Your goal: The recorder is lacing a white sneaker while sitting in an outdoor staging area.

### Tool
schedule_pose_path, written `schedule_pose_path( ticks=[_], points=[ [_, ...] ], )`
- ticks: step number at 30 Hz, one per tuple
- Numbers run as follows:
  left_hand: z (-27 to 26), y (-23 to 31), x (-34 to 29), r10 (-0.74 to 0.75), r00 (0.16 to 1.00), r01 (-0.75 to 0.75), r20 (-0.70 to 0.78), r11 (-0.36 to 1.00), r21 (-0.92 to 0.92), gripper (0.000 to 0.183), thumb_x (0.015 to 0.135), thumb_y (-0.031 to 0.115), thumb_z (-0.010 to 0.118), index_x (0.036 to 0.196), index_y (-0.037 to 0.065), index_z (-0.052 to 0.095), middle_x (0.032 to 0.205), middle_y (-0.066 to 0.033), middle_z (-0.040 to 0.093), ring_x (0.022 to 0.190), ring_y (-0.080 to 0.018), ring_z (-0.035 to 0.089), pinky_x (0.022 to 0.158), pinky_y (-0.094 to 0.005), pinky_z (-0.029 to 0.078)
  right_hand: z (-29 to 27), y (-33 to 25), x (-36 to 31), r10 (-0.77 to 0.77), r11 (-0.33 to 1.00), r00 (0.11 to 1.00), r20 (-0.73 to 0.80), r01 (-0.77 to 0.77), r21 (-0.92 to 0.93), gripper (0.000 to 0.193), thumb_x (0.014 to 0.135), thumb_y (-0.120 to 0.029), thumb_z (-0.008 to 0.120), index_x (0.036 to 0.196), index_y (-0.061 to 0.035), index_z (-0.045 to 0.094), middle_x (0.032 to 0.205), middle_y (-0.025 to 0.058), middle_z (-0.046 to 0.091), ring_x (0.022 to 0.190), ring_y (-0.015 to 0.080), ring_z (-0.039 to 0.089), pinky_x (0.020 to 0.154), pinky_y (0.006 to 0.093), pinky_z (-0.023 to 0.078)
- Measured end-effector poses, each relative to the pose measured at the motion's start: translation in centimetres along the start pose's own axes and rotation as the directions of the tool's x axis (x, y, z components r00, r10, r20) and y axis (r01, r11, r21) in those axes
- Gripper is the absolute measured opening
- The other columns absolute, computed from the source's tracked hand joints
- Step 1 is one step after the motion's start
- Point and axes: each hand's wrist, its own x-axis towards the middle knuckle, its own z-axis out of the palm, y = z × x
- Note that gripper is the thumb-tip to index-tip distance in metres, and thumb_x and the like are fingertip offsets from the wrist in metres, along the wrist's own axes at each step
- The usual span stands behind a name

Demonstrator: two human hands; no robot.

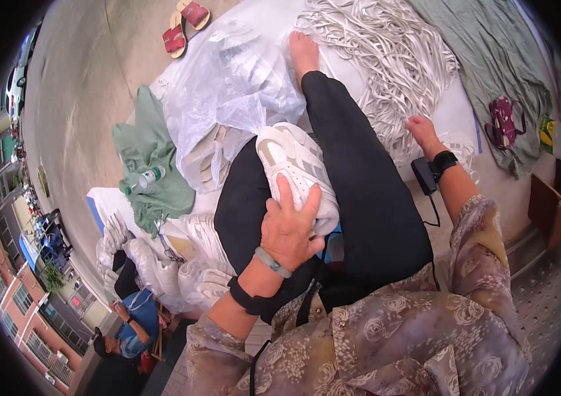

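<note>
A white and beige sneaker (pixel 293 158) lies on my lap between my thighs, its toe pointing away from me. My left hand (pixel 291 221) is over the lacing, two fingers stretched along the upper and the thumb by the heel end, holding it. Out to the right, my right hand (pixel 423 132) reaches to the near edge of a big heap of white shoelaces (pixel 386 59). Its fingers are pinched together at the laces there; how many strands they have is too small to tell.
A clear plastic bag (pixel 227 86) with shoes lies ahead left. Beside it are a green cloth (pixel 145 152) and a bottle (pixel 145 179). Several wrapped shoes (pixel 155 264) lie at left, near another seated person (pixel 135 323). A black device (pixel 423 175) with a cable is by my right wrist.
</note>
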Motion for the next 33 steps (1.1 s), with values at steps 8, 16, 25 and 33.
schedule_pose_path(
  ticks=[8, 16, 25, 33],
  points=[
    [0.4, -1.8, -1.4, 0.003, 0.994, -0.011, -0.111, 0.997, -0.074, 0.097, 0.051, 0.024, 0.075, 0.136, 0.006, 0.031, 0.135, -0.0324, 0.026, 0.100, -0.0432, 0.050, 0.081, -0.0421, 0.048, -8.3, -13.1, -12.1, -0.260, 0.669, 0.949, -0.179, 0.310, 0.676, 0.014, 0.087, -0.016, 0.051, 0.086, -0.0022, 0.055, 0.073, 0.0033, 0.059, 0.068, 0.0098, 0.055, 0.066, 0.0239, 0.044],
    [0.1, -8.7, 2.4, -0.339, 0.935, 0.201, -0.104, 0.747, -0.634, 0.066, 0.078, 0.031, 0.064, 0.128, -0.003, 0.037, 0.117, -0.0166, 0.053, 0.098, -0.0218, 0.052, 0.087, -0.0343, 0.042, -9.6, -20.0, -23.0, -0.591, 0.620, 0.790, -0.163, 0.574, 0.534, 0.010, 0.090, -0.009, 0.049, 0.091, -0.0001, 0.054, 0.068, -0.0004, 0.053, 0.058, 0.0046, 0.047, 0.053, 0.0187, 0.038],
    [5.6, -13.9, 9.0, -0.123, 0.920, 0.335, 0.372, -0.247, -0.909, 0.066, 0.079, 0.048, 0.063, 0.125, 0.005, 0.044, 0.120, -0.0111, 0.052, 0.110, -0.0215, 0.050, 0.095, -0.0344, 0.038, -8.4, -19.1, -23.3, -0.411, 0.672, 0.911, -0.030, 0.325, 0.665, 0.008, 0.088, -0.009, 0.051, 0.088, -0.0015, 0.055, 0.066, -0.0015, 0.053, 0.056, 0.0031, 0.044, 0.051, 0.0178, 0.035],
    [5.7, -13.6, 9.8, -0.090, 0.933, 0.323, 0.347, -0.208, -0.923, 0.054, 0.076, 0.025, 0.067, 0.119, -0.001, 0.046, 0.105, -0.0096, 0.058, 0.096, -0.0188, 0.056, 0.088, -0.0316, 0.043, -7.0, -19.7, -23.2, -0.422, 0.748, 0.903, -0.084, 0.399, 0.530, 0.005, 0.087, -0.006, 0.052, 0.086, -0.0010, 0.054, 0.064, 0.0006, 0.053, 0.054, 0.0051, 0.045, 0.049, 0.0205, 0.035]
  ],
)
